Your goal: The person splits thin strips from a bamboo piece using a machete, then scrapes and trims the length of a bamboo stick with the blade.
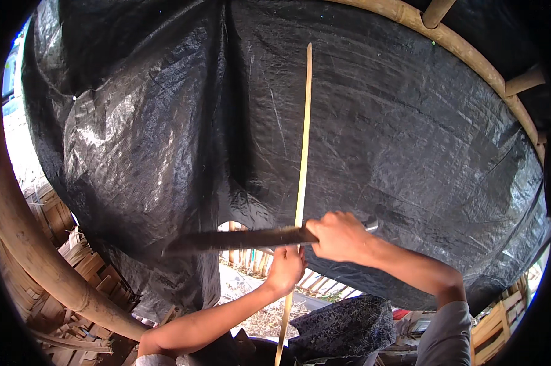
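A long, thin, pale bamboo strip [304,152] stands almost upright in front of me, its upper tip leaning slightly right. My left hand [287,269] is closed round its lower part, and the strip's lower end runs down past the wrist. My right hand [339,236] grips the handle of a machete [239,240]. The dark, broad blade points left, nearly level, just above my left hand. It crosses the strip where my right hand begins; whether the edge touches the strip I cannot tell.
A black plastic sheet [397,134] hangs across the background. Thick bamboo poles curve along the left [37,250] and upper right [458,43]. Split bamboo pieces [95,274] are piled at lower left. Dark patterned cloth [348,326] lies below my hands.
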Tool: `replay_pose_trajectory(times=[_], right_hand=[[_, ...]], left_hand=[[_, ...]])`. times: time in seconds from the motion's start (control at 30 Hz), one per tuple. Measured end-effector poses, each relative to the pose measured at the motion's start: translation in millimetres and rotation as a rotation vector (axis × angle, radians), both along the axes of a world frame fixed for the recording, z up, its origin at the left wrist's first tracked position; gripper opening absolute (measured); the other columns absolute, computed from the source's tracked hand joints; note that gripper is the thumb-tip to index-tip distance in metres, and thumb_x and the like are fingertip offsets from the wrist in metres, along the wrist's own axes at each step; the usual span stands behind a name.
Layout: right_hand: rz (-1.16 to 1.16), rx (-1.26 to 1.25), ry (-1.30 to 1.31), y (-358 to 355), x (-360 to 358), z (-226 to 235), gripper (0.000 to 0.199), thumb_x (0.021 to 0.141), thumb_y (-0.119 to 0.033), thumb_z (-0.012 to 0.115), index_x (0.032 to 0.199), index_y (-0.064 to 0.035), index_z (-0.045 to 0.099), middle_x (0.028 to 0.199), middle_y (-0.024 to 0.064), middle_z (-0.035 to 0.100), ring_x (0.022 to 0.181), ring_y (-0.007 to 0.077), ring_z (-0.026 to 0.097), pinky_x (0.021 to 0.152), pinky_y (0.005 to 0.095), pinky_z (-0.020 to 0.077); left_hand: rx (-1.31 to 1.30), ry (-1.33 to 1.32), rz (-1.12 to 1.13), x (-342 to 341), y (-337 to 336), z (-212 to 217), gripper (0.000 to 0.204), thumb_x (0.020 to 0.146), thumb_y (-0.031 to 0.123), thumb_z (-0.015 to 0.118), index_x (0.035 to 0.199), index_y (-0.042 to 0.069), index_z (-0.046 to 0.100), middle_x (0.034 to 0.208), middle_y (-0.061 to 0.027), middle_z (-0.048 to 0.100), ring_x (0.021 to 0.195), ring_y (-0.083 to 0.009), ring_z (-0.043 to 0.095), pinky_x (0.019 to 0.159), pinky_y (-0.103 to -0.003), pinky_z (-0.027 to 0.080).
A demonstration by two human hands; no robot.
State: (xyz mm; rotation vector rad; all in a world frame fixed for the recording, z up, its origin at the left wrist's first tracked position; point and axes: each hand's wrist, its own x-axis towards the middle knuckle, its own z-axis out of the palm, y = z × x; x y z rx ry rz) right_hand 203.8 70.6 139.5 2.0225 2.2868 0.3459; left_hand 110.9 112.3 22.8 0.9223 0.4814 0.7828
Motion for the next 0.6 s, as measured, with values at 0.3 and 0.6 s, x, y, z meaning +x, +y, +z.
replay_pose_trajectory(times=[0.3,0.6], right_hand=[[0.014,0.214,-0.069,27,11,-17,0.016,0.074,-0.02,0.056,0.078,-0.0044,0.06,0.06,0.0176,0.059,0.056,0.035,0.06,0.051,0.0429,0.0483],[0.027,0.144,-0.075,20,5,-28,0.019,0.071,-0.018,0.057,0.084,-0.0047,0.059,0.061,0.0172,0.059,0.057,0.0354,0.06,0.053,0.0438,0.0488]], left_hand=[[-0.056,-0.021,0.158,-8,19,6,0.015,0.088,0.012,0.033,0.079,0.007,0.043,0.063,-0.0006,0.041,0.05,-0.0068,0.039,0.042,-0.023,0.032],[-0.07,-0.167,-0.101,-16,17,-12,0.04,0.093,0.041,0.027,0.071,0.011,0.041,0.046,0.0014,0.032,0.033,-0.0084,0.028,0.03,-0.022,0.022]])
